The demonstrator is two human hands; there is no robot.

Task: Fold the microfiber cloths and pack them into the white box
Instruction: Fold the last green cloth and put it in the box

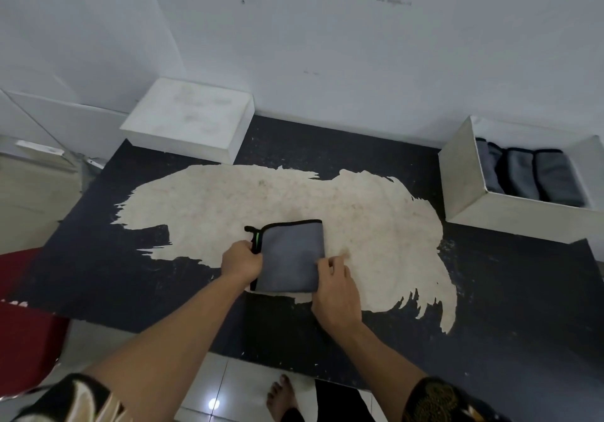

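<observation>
My left hand [242, 262] grips the nine-o'clock edge of the folded grey black-trimmed microfiber cloth [290, 256]; my right hand [336, 292] pinches its four-o'clock edge.

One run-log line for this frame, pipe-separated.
stage: folding | left hand grips grey cloth left edge | right hand holds its right edge | white box at right: folded cloths inside

The white box [465, 176] runs off the right edge
</observation>
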